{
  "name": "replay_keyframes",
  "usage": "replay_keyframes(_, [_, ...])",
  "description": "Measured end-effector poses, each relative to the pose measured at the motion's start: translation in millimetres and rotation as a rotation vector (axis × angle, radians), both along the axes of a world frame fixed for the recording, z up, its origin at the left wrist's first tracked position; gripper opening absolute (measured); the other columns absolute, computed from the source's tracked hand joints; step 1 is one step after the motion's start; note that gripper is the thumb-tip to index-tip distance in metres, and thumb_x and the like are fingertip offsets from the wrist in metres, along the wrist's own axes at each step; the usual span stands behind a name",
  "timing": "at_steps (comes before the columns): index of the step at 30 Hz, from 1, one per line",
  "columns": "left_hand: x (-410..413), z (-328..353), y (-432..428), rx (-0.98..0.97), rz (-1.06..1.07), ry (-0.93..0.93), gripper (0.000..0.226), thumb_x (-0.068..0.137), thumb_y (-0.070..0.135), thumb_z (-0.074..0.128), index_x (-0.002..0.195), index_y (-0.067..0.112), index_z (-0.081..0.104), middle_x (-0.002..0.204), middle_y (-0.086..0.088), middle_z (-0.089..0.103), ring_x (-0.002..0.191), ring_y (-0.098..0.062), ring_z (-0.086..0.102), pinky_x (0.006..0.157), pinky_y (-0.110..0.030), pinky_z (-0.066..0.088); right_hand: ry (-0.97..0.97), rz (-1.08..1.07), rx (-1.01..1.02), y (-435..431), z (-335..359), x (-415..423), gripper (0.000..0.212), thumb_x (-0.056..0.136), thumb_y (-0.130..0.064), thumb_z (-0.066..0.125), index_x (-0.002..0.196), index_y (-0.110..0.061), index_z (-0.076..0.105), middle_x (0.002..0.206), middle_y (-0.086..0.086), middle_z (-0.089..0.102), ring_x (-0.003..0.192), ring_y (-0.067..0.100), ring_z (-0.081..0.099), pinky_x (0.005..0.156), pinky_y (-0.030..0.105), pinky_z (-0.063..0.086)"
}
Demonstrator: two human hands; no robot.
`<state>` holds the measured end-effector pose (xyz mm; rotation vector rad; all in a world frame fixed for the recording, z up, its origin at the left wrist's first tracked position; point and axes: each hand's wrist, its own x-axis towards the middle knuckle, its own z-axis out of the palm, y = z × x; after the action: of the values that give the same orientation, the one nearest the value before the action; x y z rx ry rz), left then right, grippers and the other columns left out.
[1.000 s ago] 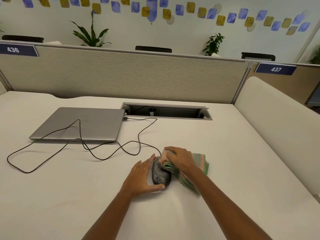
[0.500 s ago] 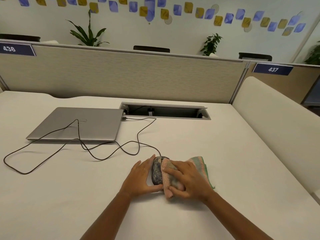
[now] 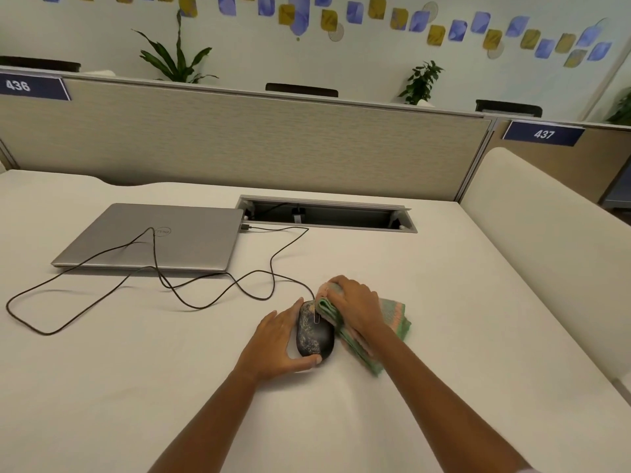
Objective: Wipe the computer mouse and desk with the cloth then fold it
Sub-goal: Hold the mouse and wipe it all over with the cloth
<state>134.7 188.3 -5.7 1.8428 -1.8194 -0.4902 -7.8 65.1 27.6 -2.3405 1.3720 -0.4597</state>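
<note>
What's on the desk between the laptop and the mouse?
Only the black cable from the mouse, looping over bare white desk, seen in the head view.

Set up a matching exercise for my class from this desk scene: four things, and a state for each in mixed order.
1 laptop
2 mouse
3 cloth
4 cable

A gripped by the right hand
B lid closed
C held by the left hand
D looped across the desk

Pairs: 1-B, 2-C, 3-A, 4-D
</note>
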Motion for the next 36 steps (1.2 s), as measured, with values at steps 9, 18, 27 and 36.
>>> replay_keyframes(9, [0, 0, -1, -0.006, -0.014, 0.03, 0.119, 0.053, 0.079, 0.048, 0.147, 0.017, 0.011, 0.148, 0.006, 0.035, 0.13, -0.012, 0.037, 0.115, -0.029, 0.018, -0.077, 0.451, -0.262, 68, -7, -46, 0.062, 0.08, -0.055, 0.049, 0.133, -0.023, 0.047, 0.137, 0.003, 0.05, 0.12, 0.019, 0.048, 0.1, 0.033, 0.031])
replay_keyframes(18, [1, 1, -1, 0.006, -0.025, 0.015, 0.116, 0.056, 0.078, 0.045, 0.148, 0.019, 0.008, 0.145, 0.006, 0.038, 0.128, -0.011, 0.038, 0.115, -0.029, 0.017, 0.029, 0.558, -0.541, 44, -15, -54, 0.055, 0.076, -0.051, 0.063, 0.123, -0.023, 0.057, 0.123, 0.01, 0.063, 0.113, 0.018, 0.053, 0.086, 0.035, 0.042])
replay_keyframes(27, [3, -2, -2, 0.038, -0.01, 0.001, 0.119, 0.054, 0.081, 0.042, 0.148, 0.02, 0.001, 0.153, 0.007, 0.025, 0.136, -0.011, 0.027, 0.116, -0.026, 0.007, -0.001, 0.2, -0.054, 15, -3, -14, 0.052, 0.084, -0.058, 0.028, 0.129, -0.036, 0.045, 0.123, -0.001, 0.055, 0.115, 0.018, 0.046, 0.098, 0.04, 0.031])
replay_keyframes(36, [2, 2, -2, 0.024, -0.022, 0.02, 0.118, 0.056, 0.077, 0.047, 0.147, 0.022, -0.005, 0.147, 0.009, 0.036, 0.126, -0.011, 0.038, 0.114, -0.028, 0.017, 0.084, 0.14, 0.075, 12, 8, 20, 0.056, 0.08, -0.063, 0.038, 0.119, -0.028, 0.056, 0.128, 0.002, 0.058, 0.116, 0.025, 0.05, 0.101, 0.049, 0.034])
